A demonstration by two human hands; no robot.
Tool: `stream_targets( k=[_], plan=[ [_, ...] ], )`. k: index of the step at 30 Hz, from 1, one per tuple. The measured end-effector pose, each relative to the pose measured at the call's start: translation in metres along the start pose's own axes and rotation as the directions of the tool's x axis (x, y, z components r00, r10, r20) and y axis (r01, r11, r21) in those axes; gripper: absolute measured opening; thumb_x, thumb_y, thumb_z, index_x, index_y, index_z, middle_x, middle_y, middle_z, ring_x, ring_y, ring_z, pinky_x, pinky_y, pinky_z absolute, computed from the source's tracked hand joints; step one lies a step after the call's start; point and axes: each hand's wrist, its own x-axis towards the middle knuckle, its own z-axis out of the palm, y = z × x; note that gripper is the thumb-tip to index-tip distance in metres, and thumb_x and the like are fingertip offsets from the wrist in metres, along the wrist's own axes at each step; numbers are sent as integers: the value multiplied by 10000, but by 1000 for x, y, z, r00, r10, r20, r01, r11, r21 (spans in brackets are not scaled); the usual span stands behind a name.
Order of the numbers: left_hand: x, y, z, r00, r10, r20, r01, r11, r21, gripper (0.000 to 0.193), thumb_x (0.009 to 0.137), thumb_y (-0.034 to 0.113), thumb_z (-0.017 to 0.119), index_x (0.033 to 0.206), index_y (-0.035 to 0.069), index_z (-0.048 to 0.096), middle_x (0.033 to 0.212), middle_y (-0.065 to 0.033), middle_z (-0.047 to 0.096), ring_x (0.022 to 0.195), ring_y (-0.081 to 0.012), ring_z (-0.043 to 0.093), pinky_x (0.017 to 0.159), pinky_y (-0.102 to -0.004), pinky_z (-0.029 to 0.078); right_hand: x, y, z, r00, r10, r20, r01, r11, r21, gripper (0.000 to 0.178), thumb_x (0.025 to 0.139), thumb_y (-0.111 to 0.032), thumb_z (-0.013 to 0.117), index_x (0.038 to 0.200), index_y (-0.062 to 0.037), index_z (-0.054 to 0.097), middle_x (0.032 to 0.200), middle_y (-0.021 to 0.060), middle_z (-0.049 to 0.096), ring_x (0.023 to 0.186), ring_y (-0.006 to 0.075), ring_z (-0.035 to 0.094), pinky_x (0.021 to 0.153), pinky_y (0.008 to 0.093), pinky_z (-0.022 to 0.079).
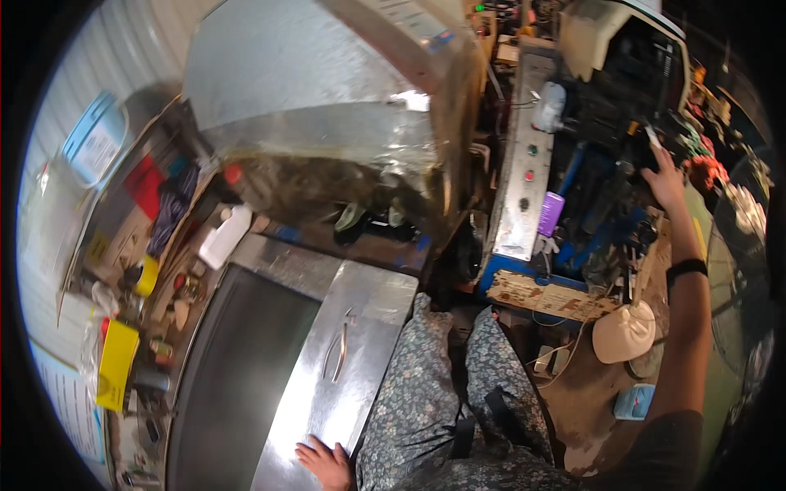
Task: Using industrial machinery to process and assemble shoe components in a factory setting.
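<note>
My left hand lies flat, fingers spread, on a shiny metal door with a curved handle. Beyond that handle the hand touches nothing else. My right arm stretches forward on the right. The right hand is over the dark edge of a machine, thumb apart and a finger extended. At that fingertip is a small white piece; whether the finger only touches it is hard to see. Left of this hand, a purple packet rests beside a metal control panel with buttons.
A large metal housing stands ahead. Cluttered shelving on the left holds a blue bucket, a white jug and a yellow box. A cream cap hangs below the blue machine's worn edge. A blue box sits on the floor.
</note>
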Motion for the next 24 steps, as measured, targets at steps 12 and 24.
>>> stream_targets(
  k=[12, 24],
  plan=[
    [-8, 147, -31, 705, 709, 18, -697, 697, -169, 878, 847, 451, 637, 1529, 86, 222, 1393, -425, 320, 1227, -579, 377, 1039, -566, 347, 18, -40, -41, 992, 101, 79, -89, 986, -140, 670, 774, -370, 581, 1420, -235, 469, 1491, 43, 431, 1201, 461, 493, 1045, 444, 402],
    [-4, 137, -16, 695, 714, -89, -715, 672, -196, 869, 812, 436, 678, 1503, 88, 282, 1330, -406, 381, 1182, -561, 419, 1012, -560, 373, 8, -49, -45, 986, 162, 47, -158, 985, -76, 655, 769, -383, 597, 1401, -246, 495, 1452, -5, 473, 1188, 464, 495, 1027, 467, 433]
  ],
)
